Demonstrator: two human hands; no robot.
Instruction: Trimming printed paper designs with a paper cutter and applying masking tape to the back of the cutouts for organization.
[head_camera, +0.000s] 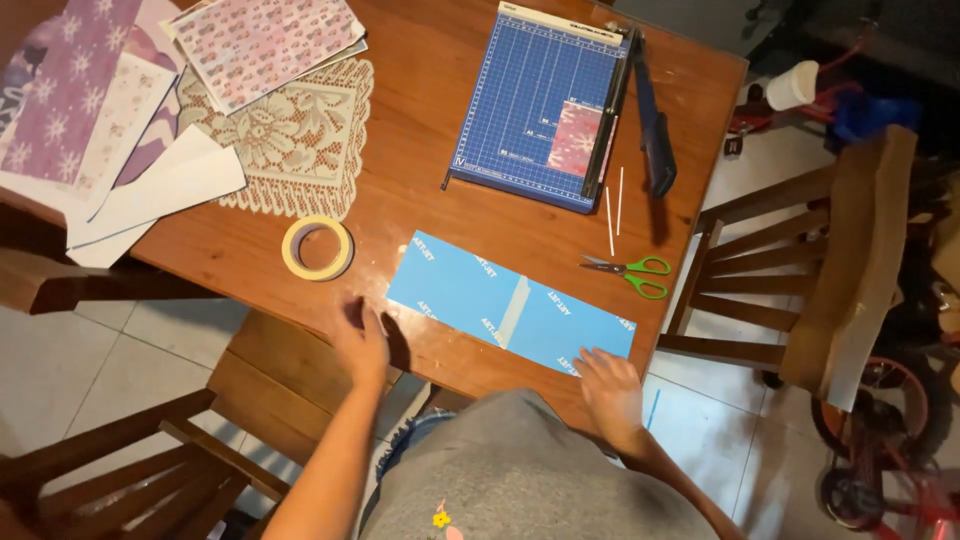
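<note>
From my feed I look down on a long blue paper strip with a pale taped seam across its middle (510, 313), lying flat on the brown wooden surface (420, 150) close to its near edge. Its long axis runs from upper left to lower right, slanting toward me on the right.

My right hand (608, 385) sits at the strip's lower right end, fingers (592, 362) lightly spread and pressing flat on that corner, gripping nothing.

My left hand (362, 343) rests on the bare wood just beside the strip's left end, fingers loosely open and empty; it looks slightly blurred, and I cannot tell whether it touches the paper.

So the strip stretches between both hands, the right one on it.

A roll of cream masking tape (317, 247) lies just beyond the left hand, and green-handled scissors (628, 271) lie beyond the strip's right end.
</note>
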